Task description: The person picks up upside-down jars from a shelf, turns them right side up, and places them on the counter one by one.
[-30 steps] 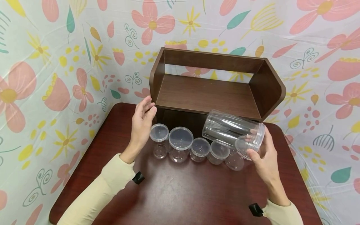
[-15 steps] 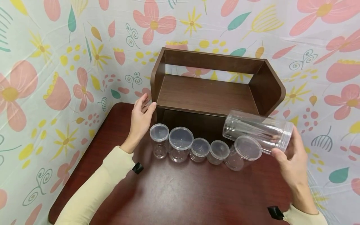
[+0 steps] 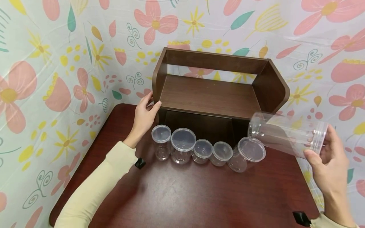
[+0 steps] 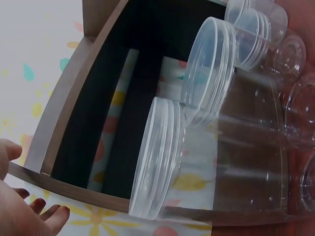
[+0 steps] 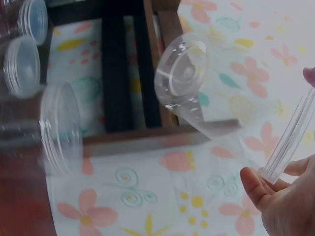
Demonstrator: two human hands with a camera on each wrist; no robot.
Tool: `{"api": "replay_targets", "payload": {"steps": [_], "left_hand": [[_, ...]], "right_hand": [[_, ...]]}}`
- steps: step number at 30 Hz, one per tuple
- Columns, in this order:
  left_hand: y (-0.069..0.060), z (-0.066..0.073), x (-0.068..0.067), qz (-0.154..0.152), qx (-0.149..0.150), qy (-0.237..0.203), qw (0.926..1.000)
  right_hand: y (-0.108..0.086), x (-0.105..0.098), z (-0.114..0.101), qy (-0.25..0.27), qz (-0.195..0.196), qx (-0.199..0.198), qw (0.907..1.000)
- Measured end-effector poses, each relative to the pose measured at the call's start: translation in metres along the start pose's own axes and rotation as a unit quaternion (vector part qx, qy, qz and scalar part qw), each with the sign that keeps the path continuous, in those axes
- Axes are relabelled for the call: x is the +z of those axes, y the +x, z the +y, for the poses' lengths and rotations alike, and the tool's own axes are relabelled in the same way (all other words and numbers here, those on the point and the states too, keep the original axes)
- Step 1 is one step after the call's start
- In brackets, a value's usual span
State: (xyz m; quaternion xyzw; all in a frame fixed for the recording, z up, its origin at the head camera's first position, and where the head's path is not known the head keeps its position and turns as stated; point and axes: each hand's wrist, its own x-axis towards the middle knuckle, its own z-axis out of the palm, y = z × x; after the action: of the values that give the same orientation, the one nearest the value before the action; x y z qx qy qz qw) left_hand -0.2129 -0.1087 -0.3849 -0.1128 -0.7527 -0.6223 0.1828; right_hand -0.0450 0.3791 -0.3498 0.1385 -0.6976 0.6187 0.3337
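Note:
My right hand [image 3: 330,167] grips a tall clear plastic jar [image 3: 285,133] by its lidded end, holding it nearly level at the shelf's right. In the right wrist view, the jar's rounded base [image 5: 182,73] points away from the hand. At the left end of the dark brown wooden shelf [image 3: 211,95], my left hand [image 3: 144,115] holds the side panel, thumb at its front edge and fingers outside. Several lidded clear jars stand in a row before the shelf, including a wide one [image 3: 183,141] and a rightmost one [image 3: 251,150].
The reddish-brown table [image 3: 176,199] carries the shelf and jars. Below the shelf board is a dark lower compartment [image 3: 199,126]. A flower-patterned cloth [image 3: 114,38] hangs behind and on both sides.
My right hand has carried the tall jar rightward, away from the row and past the shelf's right end. My left hand has closed in on the shelf's left panel.

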Motion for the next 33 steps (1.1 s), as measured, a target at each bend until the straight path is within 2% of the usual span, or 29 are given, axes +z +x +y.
{"api": "replay_targets", "payload": {"steps": [3,5,8,10,12,15,18,23,26,30,31,33], "left_hand": [[0.003,-0.001,0.000,-0.009,-0.006,0.009,0.9999],[0.005,-0.002,0.000,-0.014,-0.009,0.016,0.9997],[0.008,-0.003,0.000,-0.017,-0.015,0.029,0.9993],[0.009,-0.004,0.001,-0.017,-0.017,0.037,0.9990],[0.009,-0.004,0.001,-0.017,-0.021,0.044,0.9987],[0.009,-0.004,0.002,-0.015,-0.024,0.052,0.9983],[0.010,-0.004,0.002,-0.014,-0.024,0.057,0.9980],[0.011,-0.005,0.001,-0.011,-0.020,0.063,0.9978],[0.012,-0.005,0.001,-0.011,-0.020,0.069,0.9974],[0.012,-0.005,0.001,-0.010,-0.016,0.080,0.9966],[0.013,-0.005,0.001,-0.010,-0.014,0.081,0.9965],[0.013,-0.005,0.001,-0.010,-0.011,0.083,0.9964]], "right_hand": [[0.003,-0.011,-0.006,-0.071,0.005,-0.005,0.9975],[0.006,-0.017,-0.010,-0.129,-0.001,-0.008,0.9915],[0.010,-0.025,-0.014,-0.187,0.007,0.011,0.9822],[0.011,-0.028,-0.017,-0.226,0.023,0.041,0.9731],[0.010,-0.030,-0.020,-0.267,0.048,0.079,0.9594],[0.010,-0.033,-0.023,-0.315,0.063,0.111,0.9405],[0.012,-0.036,-0.024,-0.375,0.061,0.119,0.9175],[0.016,-0.042,-0.025,-0.442,0.048,0.131,0.8861],[0.018,-0.045,-0.024,-0.457,0.039,0.144,0.8768],[0.020,-0.050,-0.019,-0.464,0.025,0.160,0.8708],[0.020,-0.051,-0.017,-0.470,0.018,0.160,0.8678],[0.020,-0.054,-0.012,-0.475,0.002,0.147,0.8676]]}}
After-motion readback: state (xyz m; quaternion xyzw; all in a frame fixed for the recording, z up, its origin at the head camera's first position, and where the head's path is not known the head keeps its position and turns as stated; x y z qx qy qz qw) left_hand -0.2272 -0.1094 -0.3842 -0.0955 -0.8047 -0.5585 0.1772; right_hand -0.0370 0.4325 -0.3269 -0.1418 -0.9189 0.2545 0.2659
